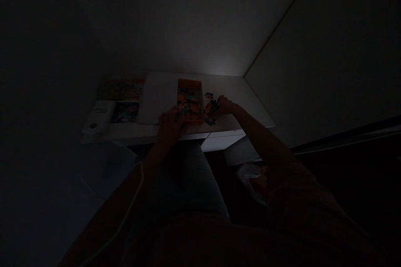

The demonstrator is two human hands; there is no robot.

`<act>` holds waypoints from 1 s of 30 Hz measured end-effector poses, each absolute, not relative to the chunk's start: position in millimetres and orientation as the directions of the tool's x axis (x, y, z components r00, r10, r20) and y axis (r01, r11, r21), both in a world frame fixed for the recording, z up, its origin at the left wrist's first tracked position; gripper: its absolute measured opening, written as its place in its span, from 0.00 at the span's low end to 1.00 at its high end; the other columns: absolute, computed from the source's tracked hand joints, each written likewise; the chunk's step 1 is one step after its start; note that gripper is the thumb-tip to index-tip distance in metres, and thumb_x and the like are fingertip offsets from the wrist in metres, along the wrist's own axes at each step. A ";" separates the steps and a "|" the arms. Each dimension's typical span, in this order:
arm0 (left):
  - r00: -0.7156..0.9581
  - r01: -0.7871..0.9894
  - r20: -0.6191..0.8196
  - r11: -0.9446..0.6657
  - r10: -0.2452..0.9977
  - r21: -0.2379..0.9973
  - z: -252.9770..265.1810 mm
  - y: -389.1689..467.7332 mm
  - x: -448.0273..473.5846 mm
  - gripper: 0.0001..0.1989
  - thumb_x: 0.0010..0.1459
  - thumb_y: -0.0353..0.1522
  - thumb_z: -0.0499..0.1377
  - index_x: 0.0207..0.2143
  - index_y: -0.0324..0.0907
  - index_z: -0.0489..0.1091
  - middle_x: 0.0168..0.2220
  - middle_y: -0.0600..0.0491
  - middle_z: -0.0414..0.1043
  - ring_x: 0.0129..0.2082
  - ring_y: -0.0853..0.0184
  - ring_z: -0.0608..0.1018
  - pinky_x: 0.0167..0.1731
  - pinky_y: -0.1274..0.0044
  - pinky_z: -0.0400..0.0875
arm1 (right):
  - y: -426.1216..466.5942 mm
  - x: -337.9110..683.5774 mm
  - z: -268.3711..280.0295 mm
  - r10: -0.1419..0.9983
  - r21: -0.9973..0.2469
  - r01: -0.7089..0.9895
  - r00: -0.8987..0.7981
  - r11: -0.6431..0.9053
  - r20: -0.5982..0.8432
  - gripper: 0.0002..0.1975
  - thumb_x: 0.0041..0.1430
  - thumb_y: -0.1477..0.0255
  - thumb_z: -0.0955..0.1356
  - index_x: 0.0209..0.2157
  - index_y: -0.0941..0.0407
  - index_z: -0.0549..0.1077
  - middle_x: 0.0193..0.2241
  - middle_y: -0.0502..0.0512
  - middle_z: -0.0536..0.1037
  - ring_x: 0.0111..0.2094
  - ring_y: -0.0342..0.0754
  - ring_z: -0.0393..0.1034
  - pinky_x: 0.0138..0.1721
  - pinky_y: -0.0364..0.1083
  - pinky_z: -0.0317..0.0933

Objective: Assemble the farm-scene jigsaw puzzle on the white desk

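An orange open-topped box (190, 82) holding several jigsaw puzzle pieces (189, 104) lies on a white desktop. At its near left corner is my left hand (171, 127), its fingers curled against the box's edge. Just right of the box, several loose puzzle pieces (210, 110) lie in a small cluster. My right hand (226, 105) is over their right side, with fingertips pinched at a dark puzzle piece. The dim light hides the detail of both hands' fingers.
A white sheet or panel (158, 102) lies left of the box. Further left are a colourful printed picture (120, 89), a dark floral picture (125, 112) and a white box (99, 116). Walls border the desk. Below, a plastic bag (252, 177) sits beside my leg.
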State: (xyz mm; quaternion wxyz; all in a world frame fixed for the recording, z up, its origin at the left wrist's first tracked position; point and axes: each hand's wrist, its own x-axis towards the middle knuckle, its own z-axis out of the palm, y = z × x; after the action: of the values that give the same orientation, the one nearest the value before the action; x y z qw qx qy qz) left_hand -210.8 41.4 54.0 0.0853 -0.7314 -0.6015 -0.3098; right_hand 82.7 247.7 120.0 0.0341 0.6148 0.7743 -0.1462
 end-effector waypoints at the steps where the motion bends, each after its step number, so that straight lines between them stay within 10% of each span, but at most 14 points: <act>1: 0.085 0.932 0.555 -0.264 0.827 0.250 54.0 41.4 -210.6 0.15 0.79 0.44 0.64 0.58 0.46 0.82 0.69 0.32 0.77 0.75 0.39 0.73 0.71 0.45 0.65 | 248.9 83.7 119.1 0.941 -0.204 0.959 -0.244 0.198 -0.233 0.72 0.29 0.43 0.91 0.72 0.56 0.67 0.69 0.76 0.74 0.69 0.79 0.74 0.70 0.69 0.72; 30: 0.089 0.933 0.566 -0.267 0.820 0.240 54.1 41.1 -210.1 0.15 0.80 0.44 0.63 0.57 0.46 0.82 0.68 0.33 0.78 0.75 0.40 0.73 0.71 0.46 0.64 | 268.6 82.6 110.2 0.898 -0.289 0.901 -0.389 0.324 -0.206 0.66 0.33 0.48 0.92 0.73 0.50 0.72 0.68 0.70 0.77 0.72 0.80 0.69 0.73 0.72 0.67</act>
State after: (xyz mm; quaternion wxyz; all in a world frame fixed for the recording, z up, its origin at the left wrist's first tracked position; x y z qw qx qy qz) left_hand -210.1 41.1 54.1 0.0908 -0.7323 -0.5984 -0.3120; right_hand 82.6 268.6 110.2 0.0039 0.5529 0.8135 -0.1802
